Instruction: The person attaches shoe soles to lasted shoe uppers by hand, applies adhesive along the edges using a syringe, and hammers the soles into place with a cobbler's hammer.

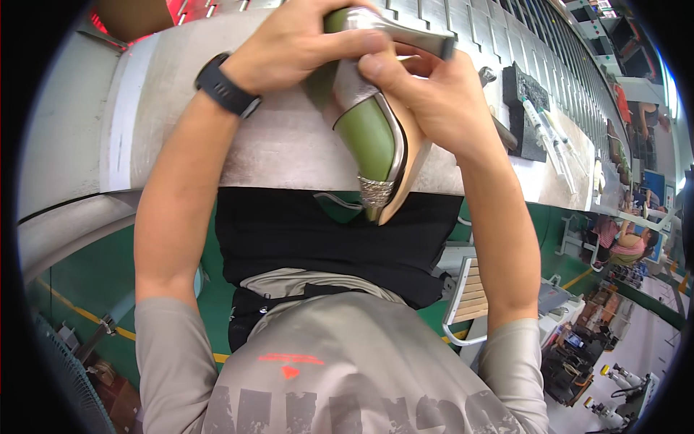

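Item: green high-heel shoe [369, 134], silver trim, top centre of frame, toe pointing down over metal bench [289, 145]. L hand [296, 50] clasps heel end; R hand [426, 94] grips sole side. Black wristwatch [225, 85] on L wrist.

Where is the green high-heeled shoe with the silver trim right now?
In the head view, top centre: the green high-heeled shoe is held between the left hand and right hand, over the grey metal workbench.

A grey metal worktop [289, 145] stretches ahead of me at twelve o'clock. Below me the floor [87, 282] is green with yellow lines. A slatted wooden chair [468, 293] stands at four o'clock, and machines crowd the bright aisle [636, 347] beyond.
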### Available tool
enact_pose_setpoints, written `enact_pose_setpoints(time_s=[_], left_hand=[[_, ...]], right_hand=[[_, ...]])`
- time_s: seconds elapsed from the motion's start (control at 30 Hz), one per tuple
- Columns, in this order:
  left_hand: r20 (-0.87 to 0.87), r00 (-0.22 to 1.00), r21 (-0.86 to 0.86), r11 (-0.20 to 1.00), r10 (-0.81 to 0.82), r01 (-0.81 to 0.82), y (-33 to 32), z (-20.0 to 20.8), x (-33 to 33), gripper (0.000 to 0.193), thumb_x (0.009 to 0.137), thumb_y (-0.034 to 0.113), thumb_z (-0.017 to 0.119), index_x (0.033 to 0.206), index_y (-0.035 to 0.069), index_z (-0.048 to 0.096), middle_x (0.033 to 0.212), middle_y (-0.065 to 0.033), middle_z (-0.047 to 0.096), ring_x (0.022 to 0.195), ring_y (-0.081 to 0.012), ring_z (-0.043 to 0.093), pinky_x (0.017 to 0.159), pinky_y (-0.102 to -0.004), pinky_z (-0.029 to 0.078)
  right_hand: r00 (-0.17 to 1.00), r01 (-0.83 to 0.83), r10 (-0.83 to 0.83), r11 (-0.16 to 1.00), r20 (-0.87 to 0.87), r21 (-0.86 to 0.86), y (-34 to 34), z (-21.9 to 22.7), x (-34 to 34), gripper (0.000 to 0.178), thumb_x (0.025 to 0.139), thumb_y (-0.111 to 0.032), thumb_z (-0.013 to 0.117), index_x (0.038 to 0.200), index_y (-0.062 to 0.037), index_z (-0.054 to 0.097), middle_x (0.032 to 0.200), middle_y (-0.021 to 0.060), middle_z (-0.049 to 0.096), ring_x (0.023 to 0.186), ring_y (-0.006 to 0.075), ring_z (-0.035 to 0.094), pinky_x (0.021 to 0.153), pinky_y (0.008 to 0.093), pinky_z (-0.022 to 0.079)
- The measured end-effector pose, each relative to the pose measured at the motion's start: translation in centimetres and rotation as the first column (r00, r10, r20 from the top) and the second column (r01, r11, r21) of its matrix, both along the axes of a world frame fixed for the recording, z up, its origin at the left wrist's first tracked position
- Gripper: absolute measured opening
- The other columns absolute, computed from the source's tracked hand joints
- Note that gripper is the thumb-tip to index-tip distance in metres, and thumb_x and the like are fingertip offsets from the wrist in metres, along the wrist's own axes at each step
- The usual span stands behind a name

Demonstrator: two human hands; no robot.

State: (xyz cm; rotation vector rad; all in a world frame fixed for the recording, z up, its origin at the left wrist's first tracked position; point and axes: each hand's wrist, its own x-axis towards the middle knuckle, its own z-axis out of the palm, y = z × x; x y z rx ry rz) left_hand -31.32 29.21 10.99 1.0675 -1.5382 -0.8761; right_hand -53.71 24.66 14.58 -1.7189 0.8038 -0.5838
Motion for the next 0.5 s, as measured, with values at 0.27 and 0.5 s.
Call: enact_pose_setpoints(time_s=[0.27,0.5], left_hand=[[0.024,0.865,-0.313,0.826,0.502,-0.470,15.2,-2.7,-2.4,0.076,0.064,0.010,0.099,0.126,0.005,0.056,0.118,-0.0088,0.056,0.106,-0.0199,0.060,0.096,-0.0329,0.050],[0.321,0.834,-0.316,0.881,0.448,-0.352,15.3,-0.5,-4.2,0.065,0.079,0.022,0.093,0.134,0.000,0.065,0.135,-0.0235,0.067,0.121,-0.0377,0.069,0.107,-0.0463,0.052]], right_hand=[[0.952,-0.265,0.063,0.659,-0.299,-0.704,3.6,2.6,-1.5,0.059,0.078,-0.036,0.088,0.122,0.0000,0.072,0.117,0.0189,0.073,0.106,0.0384,0.069,0.093,0.0444,0.055],[0.946,-0.323,0.173,0.528,-0.273,-0.785,3.6,1.0,-0.8,0.069,0.069,-0.043,0.089,0.123,-0.0027,0.074,0.134,0.0165,0.068,0.124,0.0398,0.062,0.103,0.0478,0.051]])
